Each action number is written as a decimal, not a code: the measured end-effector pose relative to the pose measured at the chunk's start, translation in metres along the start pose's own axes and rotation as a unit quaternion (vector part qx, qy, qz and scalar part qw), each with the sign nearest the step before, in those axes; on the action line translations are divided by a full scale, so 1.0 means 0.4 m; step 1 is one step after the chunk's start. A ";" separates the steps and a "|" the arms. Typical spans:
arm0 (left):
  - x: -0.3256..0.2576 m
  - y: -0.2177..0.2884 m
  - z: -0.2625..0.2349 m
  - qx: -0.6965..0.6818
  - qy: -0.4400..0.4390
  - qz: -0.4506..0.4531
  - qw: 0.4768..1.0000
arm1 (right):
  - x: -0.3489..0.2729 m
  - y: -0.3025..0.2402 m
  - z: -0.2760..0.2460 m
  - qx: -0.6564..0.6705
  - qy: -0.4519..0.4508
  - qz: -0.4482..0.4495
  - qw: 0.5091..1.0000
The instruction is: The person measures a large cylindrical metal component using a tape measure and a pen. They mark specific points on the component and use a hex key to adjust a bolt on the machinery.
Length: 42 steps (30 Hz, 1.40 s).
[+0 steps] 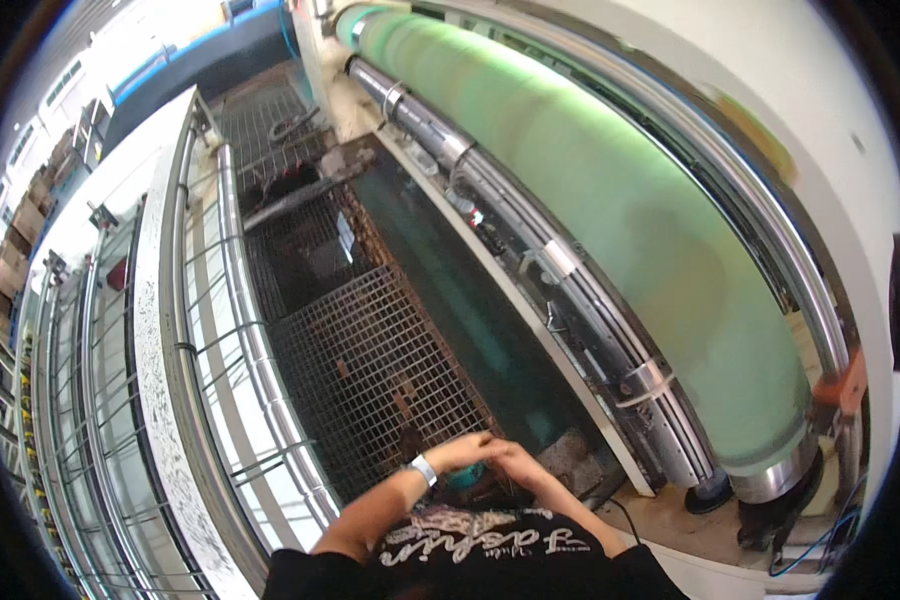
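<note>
My left hand point(456, 455), with a pale band point(424, 469) on its wrist, meets my right hand point(515, 462) in front of my body. They touch, the fingers bent and pressed together. Whatever they hold, if anything, is hidden between them. A teal thing point(464, 476) shows just below my left hand; I cannot make out its kind, or whether a hand touches it. Beyond my hands lies a metal floor grating point(385, 350).
To the right runs a large green roller point(610, 200), with a dark metal shaft with clamp rings point(570, 262) alongside it. A dark green strip point(470, 310) lies beside the grating. On the left stands a frame with chrome rollers point(260, 360) and pale sheeting. Cardboard boxes point(15, 255) are stacked far left.
</note>
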State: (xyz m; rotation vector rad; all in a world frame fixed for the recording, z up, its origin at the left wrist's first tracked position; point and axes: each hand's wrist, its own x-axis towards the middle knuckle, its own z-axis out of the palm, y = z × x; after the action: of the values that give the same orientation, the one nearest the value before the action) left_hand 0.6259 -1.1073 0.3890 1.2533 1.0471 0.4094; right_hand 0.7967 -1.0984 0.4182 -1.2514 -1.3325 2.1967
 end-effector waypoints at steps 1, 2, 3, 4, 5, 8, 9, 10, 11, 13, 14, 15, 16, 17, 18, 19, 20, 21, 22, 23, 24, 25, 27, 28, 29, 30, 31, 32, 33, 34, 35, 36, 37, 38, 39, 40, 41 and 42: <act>-0.006 0.033 -0.089 -0.016 -0.027 0.005 0.999 | 0.062 -0.050 0.027 0.061 0.002 0.031 0.998; -0.012 0.061 -0.167 -0.034 -0.051 0.010 0.998 | 0.090 -0.086 0.041 0.078 0.023 0.042 0.996; 0.003 0.039 -0.235 -0.006 -0.067 0.034 0.997 | 0.128 -0.150 0.051 0.081 0.024 0.042 0.996; -0.008 0.108 -0.307 -0.062 -0.125 -0.008 0.990 | 0.150 -0.231 0.056 0.082 0.078 0.056 0.992; 0.012 0.125 -0.370 -0.033 -0.162 -0.033 0.986 | 0.191 -0.243 0.033 0.149 0.122 0.036 0.981; 0.066 0.113 -0.531 -0.124 -0.207 -0.017 0.970 | 0.287 -0.362 -0.016 0.144 0.215 -0.010 0.966; 0.084 0.113 -0.580 -0.107 -0.204 0.002 0.973 | 0.330 -0.387 -0.048 0.145 0.250 -0.001 0.957; 0.113 0.110 -0.632 -0.087 -0.209 0.025 0.974 | 0.387 -0.370 -0.093 0.148 0.253 -0.034 0.955; 0.137 0.110 -0.680 -0.094 -0.200 0.023 0.975 | 0.452 -0.343 -0.143 0.172 0.266 -0.035 0.948; 0.188 0.115 -0.765 -0.068 -0.185 0.022 0.980 | 0.588 -0.302 -0.217 0.205 0.289 -0.026 0.935; 0.204 0.107 -0.801 -0.043 -0.169 0.016 0.985 | 0.643 -0.284 -0.249 0.209 0.298 -0.012 0.931; 0.237 0.113 -0.846 -0.012 -0.158 0.018 0.987 | 0.702 -0.247 -0.302 0.219 0.290 -0.025 0.931; 0.273 0.105 -0.890 0.025 -0.152 0.014 0.988 | 0.725 -0.369 -0.202 0.206 0.340 0.033 0.917; 0.315 0.050 -0.905 0.088 -0.062 0.045 0.993 | 0.784 -0.422 -0.190 0.176 0.302 0.005 0.937; 0.313 0.055 -0.942 0.009 -0.029 0.008 1.000 | 0.827 -0.427 -0.202 0.144 0.288 0.003 0.947; 0.323 0.032 -0.974 -0.018 -0.030 0.010 0.999 | 0.876 -0.429 -0.221 0.093 0.273 0.024 0.957; 0.346 0.012 -1.023 -0.036 -0.036 0.017 0.999 | 0.939 -0.431 -0.248 0.044 0.263 0.039 0.963; 0.351 0.005 -1.066 -0.065 -0.049 0.012 0.997 | 0.995 -0.430 -0.268 0.048 0.253 0.047 0.965; 0.359 -0.004 -1.115 -0.090 -0.058 0.001 0.994 | 1.051 -0.424 -0.285 0.055 0.237 0.054 0.968; 0.392 -0.032 -1.135 -0.105 -0.071 0.035 0.991 | 1.077 -0.416 -0.307 0.018 0.243 0.080 0.967; 0.410 -0.038 -1.165 -0.164 -0.098 0.023 0.981 | 1.115 -0.406 -0.312 -0.015 0.243 0.104 0.964; 0.430 -0.035 -1.201 -0.196 -0.116 0.003 0.974 | 1.155 -0.393 -0.327 -0.050 0.244 0.128 0.960; 0.462 -0.013 -1.280 -0.228 -0.134 -0.012 0.964 | 1.238 -0.263 -0.386 -0.158 0.245 0.076 0.953; 0.487 -0.030 -1.324 -0.213 -0.114 -0.009 0.970 | 1.282 -0.293 -0.365 -0.215 0.238 0.050 0.946; 0.514 -0.054 -1.360 -0.198 -0.093 -0.005 0.976 | 1.311 -0.327 -0.354 -0.266 0.262 0.093 0.923; 0.546 -0.079 -1.405 -0.179 -0.081 0.005 0.981 | 1.353 -0.286 -0.388 -0.235 0.247 0.110 0.934; 0.595 -0.127 -1.440 -0.274 -0.134 -0.019 0.952 | 1.392 -0.282 -0.400 -0.266 0.248 0.135 0.922; 0.648 -0.178 -1.493 -0.265 -0.126 -0.066 0.954 | 1.436 -0.280 -0.415 -0.297 0.248 0.160 0.908; 0.694 -0.215 -1.541 -0.262 -0.109 -0.111 0.952 | 1.464 -0.317 -0.409 -0.353 0.245 0.166 0.888; 0.738 -0.256 -1.576 -0.262 -0.097 -0.159 0.947 | 1.484 -0.299 -0.424 -0.388 0.243 0.190 0.869; 0.796 -0.308 -1.611 -0.200 -0.098 -0.025 0.974 | 1.519 -0.291 -0.455 -0.453 0.247 0.174 0.839; 0.834 -0.272 -1.665 -0.068 -0.095 -0.096 0.989 | 1.544 -0.279 -0.458 -0.514 0.239 0.162 0.808; 0.885 -0.273 -1.700 0.030 -0.095 -0.077 0.992 | 1.580 -0.290 -0.454 -0.479 0.290 0.212 0.801; 0.937 -0.279 -1.726 0.128 -0.092 -0.059 0.986 | 1.611 -0.291 -0.462 -0.494 0.339 0.179 0.780; 0.990 -0.268 -1.750 0.188 -0.078 -0.040 0.978 | 1.648 -0.298 -0.477 -0.496 0.346 0.168 0.778; 1.045 -0.260 -1.756 0.246 -0.065 -0.020 0.967 | 1.683 -0.307 -0.499 -0.498 0.353 0.159 0.776; 1.099 -0.272 -1.747 0.294 0.010 0.041 0.955 | 1.720 -0.303 -0.524 -0.499 0.360 0.146 0.775; 1.144 -0.283 -1.736 0.336 0.086 0.099 0.933 | 1.755 -0.298 -0.547 -0.501 0.364 0.132 0.774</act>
State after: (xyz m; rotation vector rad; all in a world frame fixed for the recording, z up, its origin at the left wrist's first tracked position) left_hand 0.2566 -0.4002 0.1280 1.9736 1.2681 0.3251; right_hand 0.5373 -0.4760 0.1016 -2.4005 -2.0291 0.7051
